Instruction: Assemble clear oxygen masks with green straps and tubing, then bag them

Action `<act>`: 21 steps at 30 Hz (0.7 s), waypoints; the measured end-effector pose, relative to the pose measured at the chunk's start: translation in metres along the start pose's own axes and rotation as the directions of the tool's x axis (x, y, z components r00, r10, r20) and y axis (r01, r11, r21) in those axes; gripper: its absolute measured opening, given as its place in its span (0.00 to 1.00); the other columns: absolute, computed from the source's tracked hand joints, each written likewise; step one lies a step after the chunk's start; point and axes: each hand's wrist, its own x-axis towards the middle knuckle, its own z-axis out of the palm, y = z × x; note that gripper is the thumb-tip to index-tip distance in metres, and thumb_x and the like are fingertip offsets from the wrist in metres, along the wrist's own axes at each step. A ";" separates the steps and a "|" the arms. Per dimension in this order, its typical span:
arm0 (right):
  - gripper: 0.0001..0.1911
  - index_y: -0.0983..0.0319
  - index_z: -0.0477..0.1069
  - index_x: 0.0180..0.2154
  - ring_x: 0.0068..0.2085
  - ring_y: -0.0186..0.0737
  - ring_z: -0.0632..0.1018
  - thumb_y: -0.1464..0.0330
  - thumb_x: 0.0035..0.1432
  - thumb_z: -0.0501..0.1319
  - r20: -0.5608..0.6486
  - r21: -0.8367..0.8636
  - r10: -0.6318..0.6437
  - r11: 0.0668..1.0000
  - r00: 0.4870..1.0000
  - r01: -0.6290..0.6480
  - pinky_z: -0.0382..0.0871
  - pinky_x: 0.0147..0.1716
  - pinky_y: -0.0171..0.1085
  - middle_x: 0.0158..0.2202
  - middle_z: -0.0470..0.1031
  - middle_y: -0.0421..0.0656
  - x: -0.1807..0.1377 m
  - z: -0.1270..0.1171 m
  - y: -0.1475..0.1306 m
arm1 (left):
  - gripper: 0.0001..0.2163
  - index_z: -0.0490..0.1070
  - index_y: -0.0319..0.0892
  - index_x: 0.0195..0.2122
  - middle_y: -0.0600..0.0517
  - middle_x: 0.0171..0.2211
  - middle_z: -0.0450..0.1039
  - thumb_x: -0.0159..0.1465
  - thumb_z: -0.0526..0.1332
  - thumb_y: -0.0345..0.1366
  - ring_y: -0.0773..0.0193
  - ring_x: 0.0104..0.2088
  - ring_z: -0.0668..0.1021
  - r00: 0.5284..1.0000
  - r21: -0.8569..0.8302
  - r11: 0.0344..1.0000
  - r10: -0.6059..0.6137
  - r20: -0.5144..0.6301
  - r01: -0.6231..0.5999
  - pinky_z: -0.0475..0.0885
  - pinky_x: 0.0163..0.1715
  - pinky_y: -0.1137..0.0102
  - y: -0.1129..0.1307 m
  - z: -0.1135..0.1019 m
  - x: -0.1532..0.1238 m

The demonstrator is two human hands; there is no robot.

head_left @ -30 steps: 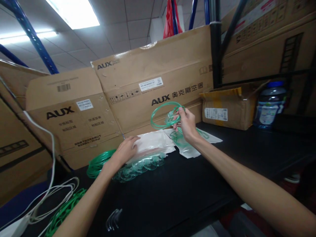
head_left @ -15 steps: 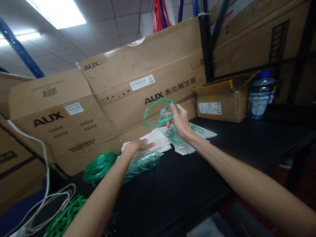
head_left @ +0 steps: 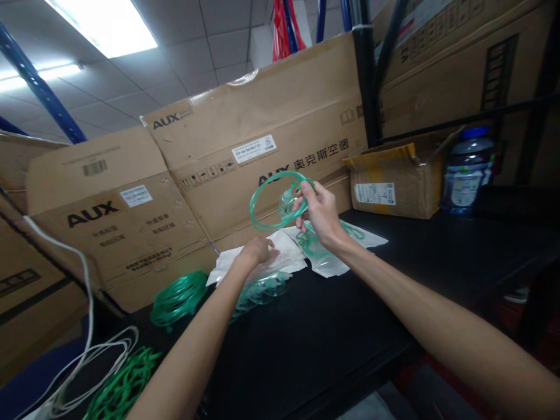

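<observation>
My right hand (head_left: pixel 322 213) is raised over the table, closed around a coil of green tubing (head_left: pixel 258 198); a clear greenish piece hangs inside the loop near my fingers. My left hand (head_left: pixel 257 252) rests on a stack of white bags (head_left: pixel 286 249), its fingers drawn in and pinching at the top bag, partly hidden by the hand itself. Just in front of that stack lies a row of clear green masks (head_left: pixel 262 290), partly behind my left forearm. Below my right hand is a filled bag (head_left: pixel 328 265) with green tubing showing through its clear side.
Coiled green tubing (head_left: pixel 179 297) sits left of my left forearm, with thin green straps (head_left: pixel 125 382) and a white cable (head_left: pixel 90 303) nearer me. Large cardboard panels (head_left: pixel 245 128) stand behind. At right are a small open carton (head_left: pixel 394 181) and a blue-capped bottle (head_left: pixel 467 169).
My left hand has slid slightly right across the white bags and its fingers have curled in. The tubing in my right hand has turned a little; that hand stays almost in place.
</observation>
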 end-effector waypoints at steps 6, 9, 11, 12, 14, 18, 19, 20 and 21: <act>0.19 0.59 0.64 0.35 0.11 0.29 0.69 0.51 0.62 0.62 0.269 0.116 0.079 0.987 0.960 -0.114 0.58 0.06 0.27 0.21 0.71 0.31 -0.009 0.006 -0.011 | 0.25 0.79 0.36 0.41 0.45 0.34 0.81 0.69 0.53 0.54 0.53 0.38 0.81 0.948 -0.330 0.934 0.026 -0.318 -0.136 0.74 0.37 0.66 -0.020 -0.035 -0.032; 0.16 0.60 0.64 0.35 0.10 0.28 0.68 0.54 0.63 0.62 0.416 0.190 0.156 0.949 0.896 -0.253 0.57 0.05 0.26 0.21 0.72 0.32 -0.020 0.012 -0.016 | 0.37 0.78 0.33 0.41 0.42 0.32 0.80 0.69 0.43 0.62 0.55 0.33 0.81 0.926 -0.474 0.866 -0.037 -0.376 -0.158 0.74 0.31 0.67 -0.031 -0.050 -0.062; 0.15 0.60 0.65 0.36 0.10 0.28 0.67 0.55 0.65 0.61 0.504 0.196 0.205 0.919 0.839 -0.342 0.57 0.05 0.25 0.21 0.73 0.32 -0.029 0.016 -0.018 | 0.40 0.78 0.33 0.43 0.41 0.33 0.81 0.68 0.39 0.64 0.56 0.32 0.81 0.933 -0.626 0.762 -0.087 -0.350 -0.164 0.76 0.32 0.67 -0.034 -0.052 -0.088; 0.15 0.61 0.66 0.36 0.10 0.28 0.67 0.55 0.65 0.60 0.543 0.189 0.227 0.905 0.808 -0.381 0.57 0.05 0.25 0.21 0.73 0.33 -0.035 0.017 -0.019 | 0.40 0.78 0.33 0.44 0.41 0.34 0.81 0.68 0.40 0.65 0.56 0.33 0.81 0.947 -0.749 0.644 -0.118 -0.298 -0.156 0.76 0.33 0.66 -0.034 -0.051 -0.102; 0.15 0.61 0.66 0.37 0.10 0.27 0.68 0.56 0.66 0.60 0.603 0.170 0.269 0.876 0.751 -0.451 0.58 0.05 0.24 0.22 0.74 0.33 -0.046 0.019 -0.021 | 0.37 0.78 0.35 0.46 0.41 0.35 0.81 0.66 0.46 0.66 0.55 0.34 0.81 0.981 -0.923 0.371 -0.116 -0.153 -0.100 0.76 0.33 0.66 -0.032 -0.043 -0.131; 0.16 0.62 0.66 0.36 0.11 0.29 0.70 0.55 0.66 0.61 0.642 0.084 0.406 0.806 0.651 -0.586 0.60 0.06 0.24 0.23 0.75 0.35 -0.073 0.010 -0.023 | 0.30 0.75 0.37 0.50 0.45 0.33 0.79 0.66 0.55 0.61 0.61 0.29 0.80 1.000 -0.999 0.041 -0.016 0.027 0.028 0.75 0.25 0.72 -0.024 -0.018 -0.182; 0.16 0.62 0.66 0.35 0.11 0.29 0.70 0.55 0.66 0.61 0.635 0.042 0.463 0.779 0.619 -0.626 0.61 0.06 0.25 0.23 0.75 0.35 -0.081 0.006 -0.023 | 0.31 0.74 0.38 0.51 0.45 0.31 0.79 0.66 0.55 0.62 0.62 0.26 0.79 0.997 -0.997 0.000 -0.008 0.083 0.083 0.73 0.22 0.73 -0.022 -0.011 -0.192; 0.17 0.62 0.66 0.35 0.12 0.29 0.70 0.55 0.66 0.61 0.623 -0.007 0.525 0.745 0.579 -0.667 0.62 0.07 0.25 0.23 0.74 0.35 -0.088 0.001 -0.023 | 0.32 0.73 0.38 0.53 0.46 0.30 0.78 0.66 0.53 0.64 0.62 0.24 0.79 0.989 -0.989 -0.030 -0.001 0.145 0.145 0.72 0.20 0.74 -0.020 -0.004 -0.200; 0.17 0.62 0.65 0.35 0.12 0.30 0.71 0.55 0.66 0.61 0.605 -0.062 0.589 0.706 0.536 -0.706 0.64 0.07 0.26 0.23 0.74 0.36 -0.096 -0.005 -0.023 | 0.35 0.72 0.38 0.54 0.46 0.29 0.78 0.65 0.51 0.65 0.62 0.23 0.79 0.978 -0.977 -0.042 0.013 0.209 0.209 0.70 0.18 0.74 -0.018 0.002 -0.208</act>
